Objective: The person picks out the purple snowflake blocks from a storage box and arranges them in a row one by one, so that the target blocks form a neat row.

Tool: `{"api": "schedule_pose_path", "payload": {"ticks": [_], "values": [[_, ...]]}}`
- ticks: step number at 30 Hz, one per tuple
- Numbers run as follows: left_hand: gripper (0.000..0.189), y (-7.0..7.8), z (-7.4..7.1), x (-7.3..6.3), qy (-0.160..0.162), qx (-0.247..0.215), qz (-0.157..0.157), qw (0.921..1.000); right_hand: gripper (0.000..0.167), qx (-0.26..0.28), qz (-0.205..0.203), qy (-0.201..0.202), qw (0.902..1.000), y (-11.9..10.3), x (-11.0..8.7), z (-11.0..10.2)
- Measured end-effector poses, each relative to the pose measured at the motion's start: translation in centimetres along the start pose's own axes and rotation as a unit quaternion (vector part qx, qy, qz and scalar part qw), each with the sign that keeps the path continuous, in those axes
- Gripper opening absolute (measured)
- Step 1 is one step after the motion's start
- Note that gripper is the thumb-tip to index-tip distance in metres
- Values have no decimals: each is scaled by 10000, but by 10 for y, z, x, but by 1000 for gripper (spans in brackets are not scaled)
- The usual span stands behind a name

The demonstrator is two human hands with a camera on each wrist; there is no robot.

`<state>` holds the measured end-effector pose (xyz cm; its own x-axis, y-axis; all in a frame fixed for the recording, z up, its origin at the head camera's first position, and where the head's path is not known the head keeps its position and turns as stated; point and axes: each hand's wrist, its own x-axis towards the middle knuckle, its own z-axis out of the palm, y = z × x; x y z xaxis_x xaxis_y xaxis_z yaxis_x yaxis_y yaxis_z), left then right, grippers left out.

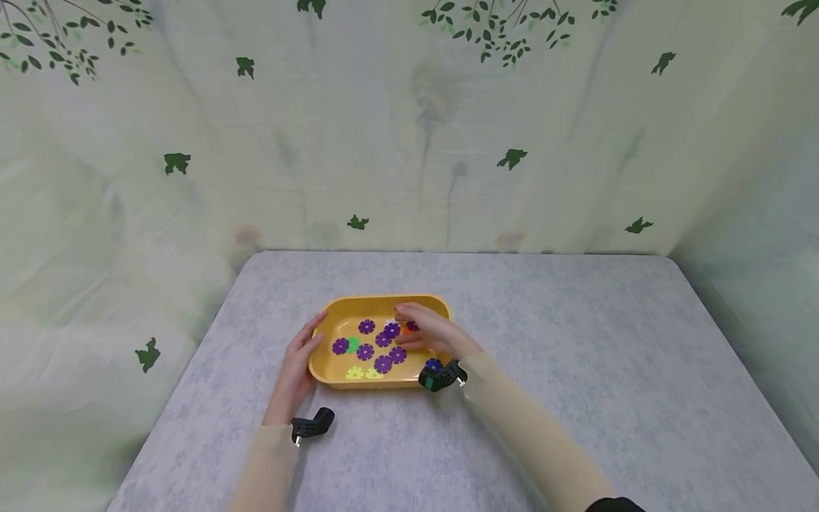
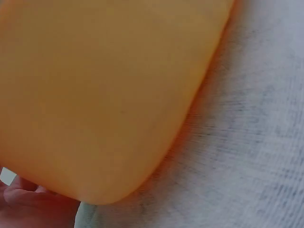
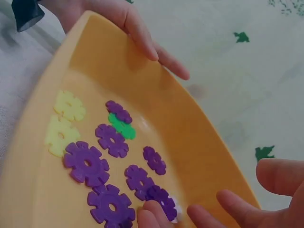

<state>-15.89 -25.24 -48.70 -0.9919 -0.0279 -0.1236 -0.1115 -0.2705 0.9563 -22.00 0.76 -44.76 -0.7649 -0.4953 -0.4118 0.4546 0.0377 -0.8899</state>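
Observation:
A yellow plastic tray [image 1: 333, 370] stands on the table with flower-shaped interlocking discs inside. Several purple discs [image 3: 86, 163] lie scattered over its floor, one overlapping a green disc [image 3: 122, 126]. Two pale yellow discs [image 3: 69, 105] sit along the near wall. Toward the right end are a blue disc [image 1: 433, 364] and a bit of orange, partly covered by the hand. My left hand [image 1: 298, 359] holds the tray's left end, thumb over the rim. Above the right half hovers my right hand [image 1: 436, 331], fingers spread and relaxed, fingertips close over the purple discs.
The grey mottled table [image 1: 576, 370] extends around the tray on all sides. Behind it hangs a pale curtain [image 1: 384, 142] with green leaf and bird prints. Black cameras [image 1: 313, 424] are strapped to both wrists.

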Motion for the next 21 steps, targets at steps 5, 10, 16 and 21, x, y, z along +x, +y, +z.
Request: {"api": "schedule_pose_path", "payload": {"ticks": [5,10,16,21], "values": [[45,-3,0,1,111,278,21,9995,50,114,134,115,9998,0,9,4],[45,-5,1,1,113,338,78,9993,45,-93,175,223,9996,-1,15,9],[46,-9,1,2,97,300,252,9992,44,-653,166,296,9973,-1,20,12],[45,-11,2,1,157,399,334,9985,43,-841,240,327,9956,2,23,11]]}}
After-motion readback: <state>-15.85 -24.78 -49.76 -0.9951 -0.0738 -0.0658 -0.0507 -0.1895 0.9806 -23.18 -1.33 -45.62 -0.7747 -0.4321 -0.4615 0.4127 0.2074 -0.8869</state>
